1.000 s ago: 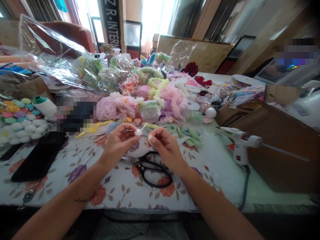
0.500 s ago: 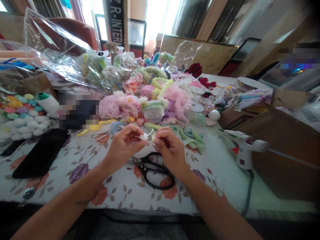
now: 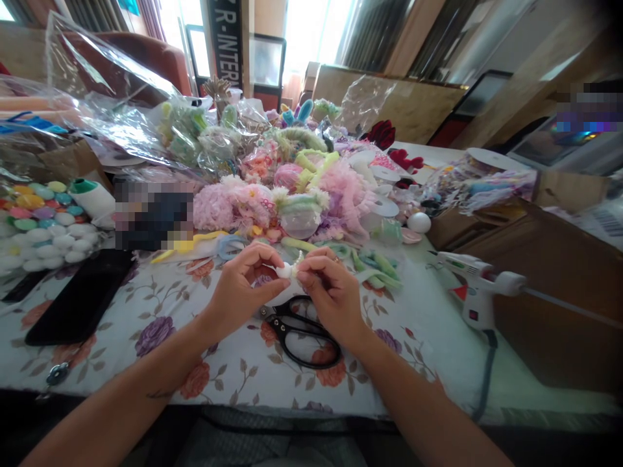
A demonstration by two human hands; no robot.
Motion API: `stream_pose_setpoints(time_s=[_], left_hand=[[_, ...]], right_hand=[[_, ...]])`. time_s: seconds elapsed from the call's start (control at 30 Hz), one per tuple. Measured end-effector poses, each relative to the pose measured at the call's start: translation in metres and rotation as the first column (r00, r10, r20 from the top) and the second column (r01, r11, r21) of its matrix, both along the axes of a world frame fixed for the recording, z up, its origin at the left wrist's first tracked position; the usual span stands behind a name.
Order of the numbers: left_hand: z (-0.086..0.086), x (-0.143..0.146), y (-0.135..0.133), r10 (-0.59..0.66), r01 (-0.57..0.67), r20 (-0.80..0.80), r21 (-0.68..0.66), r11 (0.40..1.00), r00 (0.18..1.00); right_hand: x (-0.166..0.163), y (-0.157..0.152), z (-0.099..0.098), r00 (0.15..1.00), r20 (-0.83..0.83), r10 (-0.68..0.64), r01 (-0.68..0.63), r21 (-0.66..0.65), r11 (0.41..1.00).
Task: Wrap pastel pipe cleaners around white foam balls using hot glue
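Observation:
My left hand (image 3: 241, 285) pinches a small white pom-pom ball (image 3: 283, 272) between thumb and fingertips, held above the floral tablecloth (image 3: 160, 305). My right hand (image 3: 328, 288) meets it from the right, its fingers pinched on the same ball and on a short string of tiny white beads that sticks up from it. Both hands touch at the fingertips. Black-handled scissors (image 3: 302, 327) lie on the cloth just under and in front of my hands.
A white glue gun (image 3: 474, 285) stands to the right, its cord running to the table's front edge. A black phone (image 3: 80, 295) lies at the left beside a bag of coloured pom-poms (image 3: 36, 224). Fluffy pink and green hair pieces (image 3: 292, 194) are heaped behind my hands. Brown boxes (image 3: 549, 285) stand at right.
My two hands have come together: the gap between the ball in my left hand and my right fingertips has closed, and both now pinch the ball.

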State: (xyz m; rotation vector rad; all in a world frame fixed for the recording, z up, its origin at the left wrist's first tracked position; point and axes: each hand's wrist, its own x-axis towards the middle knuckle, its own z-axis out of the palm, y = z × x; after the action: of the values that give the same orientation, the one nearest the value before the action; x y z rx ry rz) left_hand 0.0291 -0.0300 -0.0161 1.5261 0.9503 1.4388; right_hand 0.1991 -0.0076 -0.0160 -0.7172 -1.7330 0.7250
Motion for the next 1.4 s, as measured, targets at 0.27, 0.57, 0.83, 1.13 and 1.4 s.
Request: stream_pose_setpoints(time_s=[0.27,0.57,0.83,1.13,1.4], left_hand=[[0.0004,0.0,-0.0013,0.001,0.0,-0.016,0.013,1.0,1.0],[-0.005,0.0017,-0.0013,0.073,-0.068,-0.083,0.067,0.995,0.994],[-0.009,0.004,0.0,0.088,-0.084,-0.061,0.066,0.994,0.994],[-0.0059,0.0067,0.0015,0.012,0.015,0.152,-0.174,0.985,0.988],[-0.0067,0.0027,0.0049,-0.022,0.137,0.331,-0.329,0.934,0.943]], right_hand=[[-0.001,-0.0004,-0.0012,0.997,0.046,-0.066,0.061,0.094,0.994],[-0.0031,-0.0042,-0.0079,0.964,0.116,-0.238,0.196,0.29,0.937],[-0.0071,-0.0077,-0.0068,0.954,0.131,-0.269,0.235,0.228,0.945],[-0.006,-0.0065,-0.0083,0.927,0.171,-0.334,0.328,0.065,0.942],[-0.0056,-0.0088,-0.0086,0.935,0.175,-0.307,0.283,0.152,0.947]])
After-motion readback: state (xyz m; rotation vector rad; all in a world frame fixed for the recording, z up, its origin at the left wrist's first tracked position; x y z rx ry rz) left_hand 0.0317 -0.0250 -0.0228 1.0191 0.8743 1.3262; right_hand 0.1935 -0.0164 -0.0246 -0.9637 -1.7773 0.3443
